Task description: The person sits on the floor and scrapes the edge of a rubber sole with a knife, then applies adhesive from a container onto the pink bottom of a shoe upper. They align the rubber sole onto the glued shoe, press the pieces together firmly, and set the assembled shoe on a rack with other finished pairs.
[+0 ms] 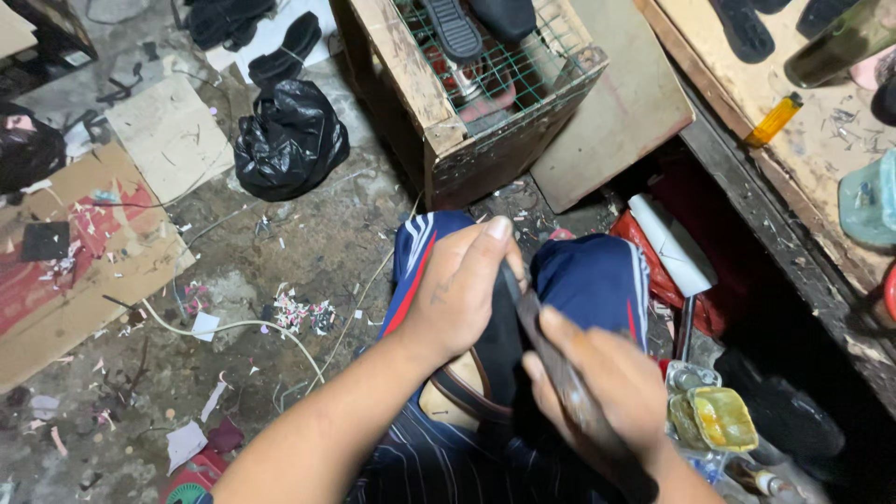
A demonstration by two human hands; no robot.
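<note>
Nearest the lens, the right hand (pixel 597 383) is curled around a long, dark, worn tool (pixel 569 392), thumb laid along its upper side, with the tool's far end reaching up against the dark shoe piece (pixel 499 345) that sits in the lap. Left hand (pixel 462 289) is clamped over the top of that shoe piece, fingers folded around its far edge and thumb stretched toward the knee, so most of the piece is hidden; only a dark band and a tan inner part near the wrist show. Both hands work above the knees in blue track trousers (pixel 597 280) with red and white stripes. Just beside the right forearm stands an open tin of yellowish glue (pixel 721 418), close to the elbow. Beyond the knees a wooden crate (pixel 439 121) with a green wire mesh top (pixel 504 65) stands on the floor, shoe soles lying on the mesh. A knotted black plastic bag (pixel 289 140) lies left of the crate, near flattened cardboard (pixel 84 261) and paper scraps on the dirty floor. On the right runs a wooden bench (pixel 812 149) carrying a small orange bottle (pixel 773 119), with a white roll (pixel 672 247) leaning beneath its edge.
</note>
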